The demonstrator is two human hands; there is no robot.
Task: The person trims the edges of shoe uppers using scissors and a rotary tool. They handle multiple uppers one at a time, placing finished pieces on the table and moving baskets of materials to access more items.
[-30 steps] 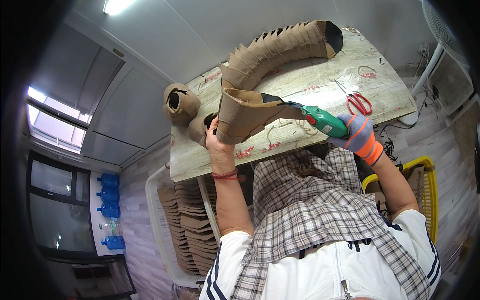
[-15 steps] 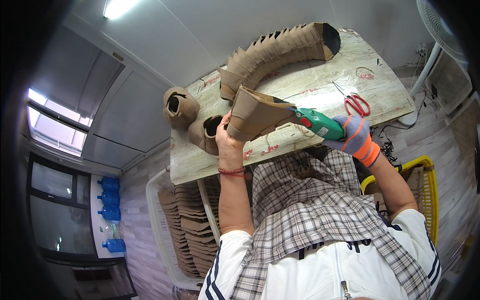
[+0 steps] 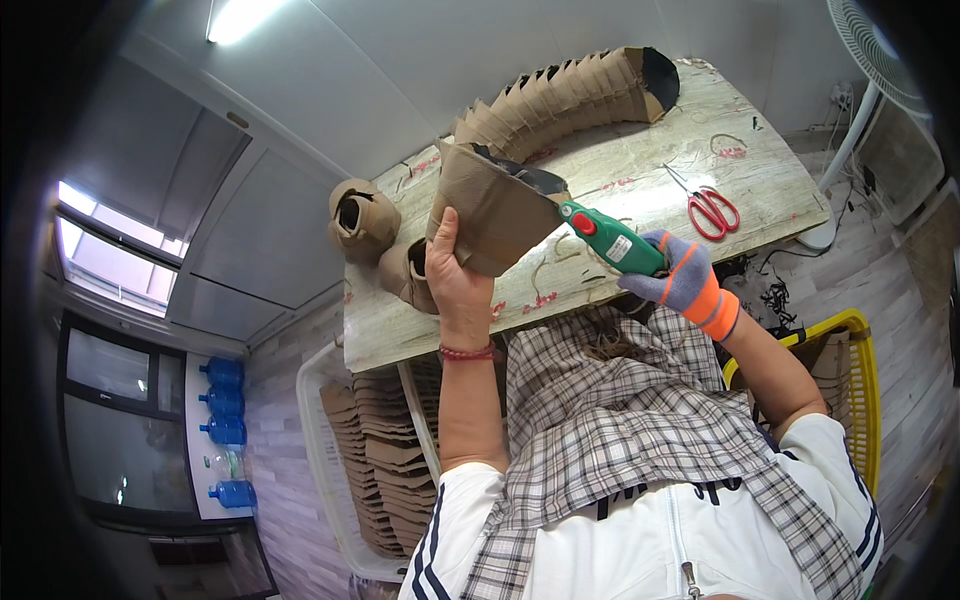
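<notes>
Over the near side of the table, my bare left hand (image 3: 460, 275) grips a tan shoe upper (image 3: 495, 215) with a dark lining, thumb on its outer face. My right hand (image 3: 690, 282), in a grey and orange glove, is wrapped round a green handheld electric trimmer (image 3: 612, 238) with a red button. The trimmer's front end meets the right edge of the upper; its tip is hidden there. Behind my left hand sit two rounded tan shoe uppers, one at the table's left corner (image 3: 365, 220) and another (image 3: 405, 275) partly covered by the hand.
A curved row of nested tan uppers (image 3: 560, 105) lies along the table's far side. Red-handled scissors (image 3: 712, 212) rest on the table (image 3: 770, 180) to the right. Below stand a white basket (image 3: 312, 440) of stacked pieces and a yellow basket (image 3: 868, 400). A fan (image 3: 885, 50) stands far right.
My left hand has turned the upper so that its broad side faces me. The trimmer has moved slightly left along with it, still in my right hand.
</notes>
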